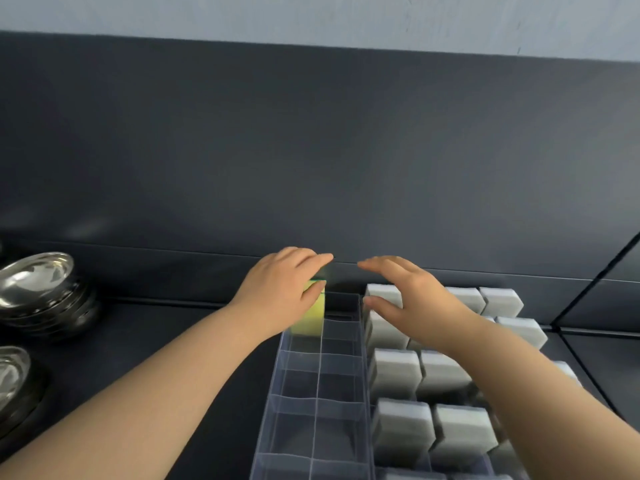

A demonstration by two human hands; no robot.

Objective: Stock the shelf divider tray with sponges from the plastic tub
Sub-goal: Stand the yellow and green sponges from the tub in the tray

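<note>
Stack of shiny round steel bowls (38, 289) at far left on the dark matte shelf surface (156, 317); the frame cuts off the stack's left side. Second stack of steel bowls (14, 379) sits nearer the camera, mostly out of frame and blurred.

Left hand (284, 289) reaches in from lower left on a bare forearm. Its fingers curl over the top of a yellow rectangular sponge with a green scouring layer (310, 317), and the thumb lies across the near face: a firm hold. The hand hides most of the sponge's upper part, so only a strip of green shows. Sponge stands upright in the far-left compartment of the clear plastic divider tray (318, 393). Whether its lower end touches the tray floor: cannot tell.

Tray runs away from the camera in two columns of compartments. Its near end is cut off at the bottom edge.

Right hand (415, 299) is near the left hand, fingertips apart from it, close to the dark back wall (311, 150). Fingers are straight, thumb spread, palm down, holding nothing. It is above the far rows of grey-and-white rectangular foam sponges (394, 375), which stand upright in rows just right of the tray. Contact between palm and sponges: cannot tell. The right forearm covers several of them. The nearest ones are blurred and cut off at the bottom and right. What they stand in is hard to make out.
</note>
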